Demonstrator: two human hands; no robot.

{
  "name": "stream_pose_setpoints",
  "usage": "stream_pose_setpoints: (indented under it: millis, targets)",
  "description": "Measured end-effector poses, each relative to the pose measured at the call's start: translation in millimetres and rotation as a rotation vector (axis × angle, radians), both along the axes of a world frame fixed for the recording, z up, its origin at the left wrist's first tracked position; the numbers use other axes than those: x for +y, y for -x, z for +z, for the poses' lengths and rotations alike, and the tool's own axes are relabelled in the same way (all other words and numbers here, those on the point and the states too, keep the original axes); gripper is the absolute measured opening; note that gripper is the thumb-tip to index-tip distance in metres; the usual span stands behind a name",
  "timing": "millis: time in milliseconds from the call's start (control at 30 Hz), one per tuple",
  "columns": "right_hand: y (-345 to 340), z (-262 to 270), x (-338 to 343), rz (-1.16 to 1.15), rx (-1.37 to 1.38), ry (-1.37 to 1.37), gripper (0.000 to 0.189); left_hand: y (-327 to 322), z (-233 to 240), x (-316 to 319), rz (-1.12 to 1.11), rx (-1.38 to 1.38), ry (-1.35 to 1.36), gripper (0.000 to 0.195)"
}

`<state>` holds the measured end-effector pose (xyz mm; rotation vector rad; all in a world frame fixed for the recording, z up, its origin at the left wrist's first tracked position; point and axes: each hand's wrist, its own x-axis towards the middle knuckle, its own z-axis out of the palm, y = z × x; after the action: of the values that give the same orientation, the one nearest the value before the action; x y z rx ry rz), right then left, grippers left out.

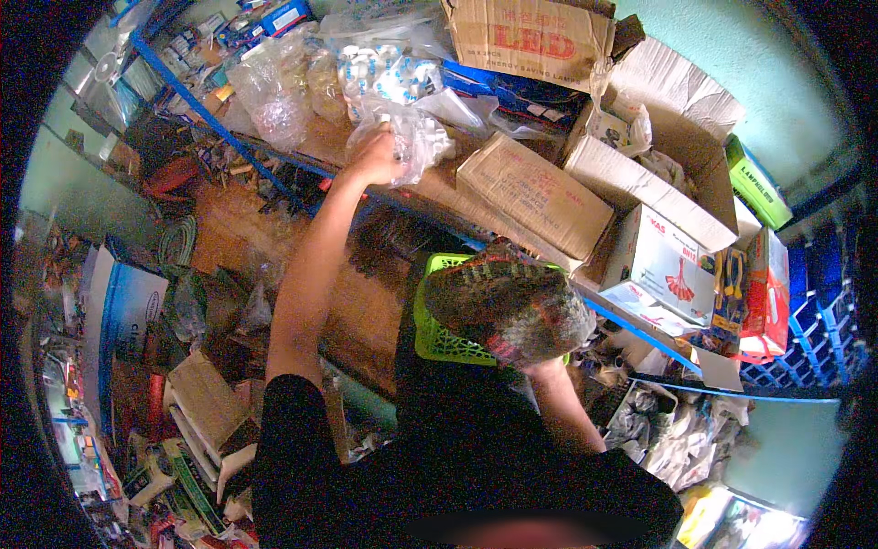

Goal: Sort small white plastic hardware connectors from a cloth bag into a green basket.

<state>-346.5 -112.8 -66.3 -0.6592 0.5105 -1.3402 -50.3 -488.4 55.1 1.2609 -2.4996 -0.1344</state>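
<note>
My left hand [378,156] reaches out over the shelf board and grips a clear plastic bag [420,141] with small white pieces inside. Directly behind that bag is a larger bag [387,72] of white and blue pieces. My right forearm [566,408] runs up to a dark patterned cloth item [511,305], which may be a cap. It hides my right hand, so its grip does not show. Partly under this item, in front of my chest, is a light green plastic basket [439,329] with a mesh wall; its contents are hidden.
Cardboard boxes, one closed [535,192] and one open [651,178], crowd the shelf's right part. A white printed carton [665,264] stands near its blue front edge [645,336]. More clear bags [274,103] lie to the left. Cartons [209,401] and loose goods fill the lower left.
</note>
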Motion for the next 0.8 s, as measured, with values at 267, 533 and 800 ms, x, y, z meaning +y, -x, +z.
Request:
stream_pose_setpoints:
  millis: [267, 533, 800]
  targets:
    - [-20.1, 52.2, -5.9, -0.084, 0.057, 0.231, 0.059, 10.6, 40.0, 42.4, 0.091, 0.175, -0.047, 0.028]
    - [-23.2, 97.8, -22.6, 0.008, -0.529, -0.260, 0.073, 19.0, 93.7, 125.2, 0.233, 0.560, 0.212, 0.024]
    - [-31.2, 90.4, -67.9, -0.331, 1.608, 0.323, 0.057, 89.1, 70.5, 256.2, -0.029, 0.878, -0.168, 0.023]
